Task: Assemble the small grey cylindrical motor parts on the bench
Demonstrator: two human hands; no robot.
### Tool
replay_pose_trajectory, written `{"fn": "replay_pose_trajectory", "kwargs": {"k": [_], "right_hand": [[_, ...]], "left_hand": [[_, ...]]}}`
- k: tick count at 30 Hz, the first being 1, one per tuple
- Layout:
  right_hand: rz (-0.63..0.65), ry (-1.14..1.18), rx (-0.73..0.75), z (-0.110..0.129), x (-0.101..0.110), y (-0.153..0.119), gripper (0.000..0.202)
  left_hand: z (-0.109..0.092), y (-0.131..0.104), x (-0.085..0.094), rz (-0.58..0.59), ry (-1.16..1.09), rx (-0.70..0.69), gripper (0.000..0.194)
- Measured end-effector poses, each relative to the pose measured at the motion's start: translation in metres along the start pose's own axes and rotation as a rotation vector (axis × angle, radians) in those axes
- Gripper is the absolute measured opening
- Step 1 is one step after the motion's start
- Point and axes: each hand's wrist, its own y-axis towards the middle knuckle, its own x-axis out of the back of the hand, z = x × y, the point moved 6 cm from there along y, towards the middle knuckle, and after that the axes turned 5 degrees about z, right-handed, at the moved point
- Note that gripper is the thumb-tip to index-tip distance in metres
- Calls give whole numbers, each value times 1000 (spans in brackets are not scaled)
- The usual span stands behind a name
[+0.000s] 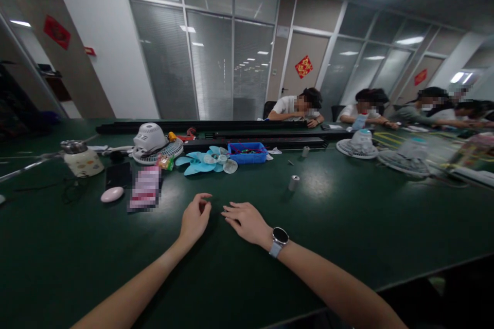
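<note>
My left hand (196, 219) is over the dark green table (216, 277), fingers curved and thumb apart, with nothing visible in it. Facing it across a small gap, my right hand (249, 222) has its fingers stretched out, palm toward the table. A tiny glint shows at the right fingertips, too small to name. On that wrist is a round-faced watch (280, 235). Beyond my right hand a small metal cylinder (294, 182) stands upright. Light-blue fan blades (198, 162) lie past my left hand, beside a blue bin (247, 152) with small parts.
At left are a pink mouse (112, 195), a phone-like pink item (144, 188), a jar (82, 158) and a white fan part (150, 137). Long black bars (266, 143) cross the back. Another fan part (357, 144) lies right. Several people sit at the far side.
</note>
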Motion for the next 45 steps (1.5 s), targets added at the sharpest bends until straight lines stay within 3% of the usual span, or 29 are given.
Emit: {"fn": "replay_pose_trajectory", "kwargs": {"k": [4, 8, 16, 19, 22, 27, 45], "right_hand": [[-50, 6, -41, -5, 5, 0, 27], [-222, 17, -99, -26, 22, -5, 20], [-626, -155, -442, -125, 97, -53, 26], [-693, -208, -621, -157, 114, -73, 30], [-695, -216, -729, -178, 117, -83, 32], [-702, -187, -785, -190, 111, -87, 34], [-712, -119, -805, -197, 111, -89, 27]], "left_hand": [[1, 1, -1, 17, 7, -6, 33], [2, 0, 0, 25, 17, 3, 35], [-1, 1, 0, 48, 15, 0, 35], [2, 1, -2, 56, 18, -14, 34], [6, 1, -4, 77, 20, -16, 33], [7, 2, -6, 100, 19, -1, 34], [6, 3, -6, 83, 17, 17, 37]]}}
